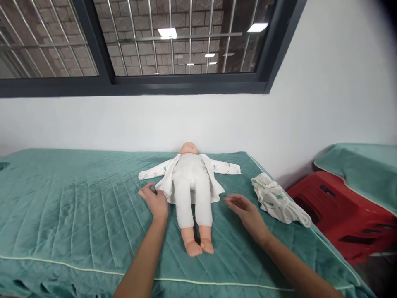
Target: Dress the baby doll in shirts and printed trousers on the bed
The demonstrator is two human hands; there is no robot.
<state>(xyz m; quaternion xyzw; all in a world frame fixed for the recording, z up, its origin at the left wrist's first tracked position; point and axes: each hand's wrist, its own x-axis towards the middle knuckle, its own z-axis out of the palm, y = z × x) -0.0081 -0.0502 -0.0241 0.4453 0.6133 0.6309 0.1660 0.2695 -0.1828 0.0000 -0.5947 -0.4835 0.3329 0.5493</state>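
A baby doll (pixel 192 198) with a white cloth body lies on its back, its bare feet toward me. The doll's arms are in the printed sleeves of a small white shirt (pixel 217 188), which is spread open at the front. My left hand (pixel 154 200) is at the shirt's left lower flap, fingers apart and slightly bent; whether the thumb touches the cloth I cannot tell. Just off the right flap, my right hand (pixel 245 213) hovers with loosely curved fingers and nothing in it. Crumpled white printed baby pants (pixel 279 200) lie farther right.
A green quilted cover (pixel 93 215) spreads under everything, with pale piping along its edge. Beyond the right edge stand red plastic stools (pixel 335 211), partly under another green cloth (pixel 362 174). A white wall (pixel 139 124) and a barred window (pixel 186 45) are behind.
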